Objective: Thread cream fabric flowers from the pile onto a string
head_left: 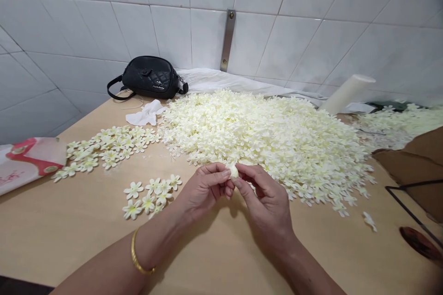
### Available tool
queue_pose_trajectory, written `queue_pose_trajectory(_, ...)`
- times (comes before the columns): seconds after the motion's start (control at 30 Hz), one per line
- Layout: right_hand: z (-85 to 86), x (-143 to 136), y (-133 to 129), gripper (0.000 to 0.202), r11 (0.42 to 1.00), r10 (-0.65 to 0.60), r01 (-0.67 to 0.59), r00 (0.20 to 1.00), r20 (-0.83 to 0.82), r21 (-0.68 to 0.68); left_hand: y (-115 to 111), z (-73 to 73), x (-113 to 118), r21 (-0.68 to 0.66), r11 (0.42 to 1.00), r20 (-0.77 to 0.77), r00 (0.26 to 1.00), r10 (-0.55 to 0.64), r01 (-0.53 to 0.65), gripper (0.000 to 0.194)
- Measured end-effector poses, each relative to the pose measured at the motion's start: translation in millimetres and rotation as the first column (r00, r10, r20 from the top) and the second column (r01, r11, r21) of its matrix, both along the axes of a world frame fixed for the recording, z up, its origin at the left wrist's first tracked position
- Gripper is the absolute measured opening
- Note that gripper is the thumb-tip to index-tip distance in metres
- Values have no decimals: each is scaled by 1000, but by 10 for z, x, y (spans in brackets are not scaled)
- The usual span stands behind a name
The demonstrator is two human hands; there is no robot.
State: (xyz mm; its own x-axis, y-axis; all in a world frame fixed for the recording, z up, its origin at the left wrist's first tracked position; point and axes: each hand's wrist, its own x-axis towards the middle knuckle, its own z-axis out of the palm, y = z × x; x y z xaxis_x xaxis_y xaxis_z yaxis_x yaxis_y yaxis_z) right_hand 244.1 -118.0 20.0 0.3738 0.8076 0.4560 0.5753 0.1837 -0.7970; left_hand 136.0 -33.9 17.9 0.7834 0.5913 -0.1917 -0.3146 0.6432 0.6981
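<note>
Between my two hands is a small pale artificial flower (234, 171), pinched at its edges and partly covered by fingertips. My left hand (207, 189) grips it from the left with thumb and forefinger; a gold bangle (134, 251) circles that wrist. From the other side, my right hand (266, 198) holds the same flower between thumb and fingers. Behind them rises a large heap of cream-yellow artificial flowers (263, 133). A small group of single flowers (148, 203) lies face up left of my left hand, and a looser spread of them (114, 145) lies farther back.
A black quilted bag (150, 76) and a crumpled white tissue (147, 113) sit at the back left. A red-and-white package (31, 161) lies at the left edge. At right are a white roll (348, 93), brown cardboard (415, 170) and a stray flower (369, 221). A tiled wall (166, 27) stands behind.
</note>
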Motion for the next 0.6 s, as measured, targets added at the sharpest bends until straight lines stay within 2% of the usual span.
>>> queue_pose_trajectory(0.07, 6, 13, -6, 18, 999, 19, -22, 997, -80, -31, 18, -24, -1, -47, 998, 23, 998, -50, 51, 4)
queue_pose_trajectory(0.17, 14, 34, -8, 13, 996, 32, -38, 997, -77, -78, 29, -45, 6, -41, 997, 2, 998, -69, 69, 7)
queue_pose_trajectory(0.33, 40, 65, 4, 10, 995, 46, -44, 999, 15, -90, 36, -46, 13, 75, 995, -74, 995, -67, 73, 18)
queue_pose_trajectory(0.47, 53, 73, 5, 12, 981, 114, -113, 993, -9, -160, 54, -81, 14, 200, 976, -197, 980, -42, 82, 27)
queue_pose_trajectory(0.6, 40, 70, 12, 19, 977, 110, -113, 994, -24, -179, 41, -109, 33, 200, 978, -250, 968, -1, 53, 31)
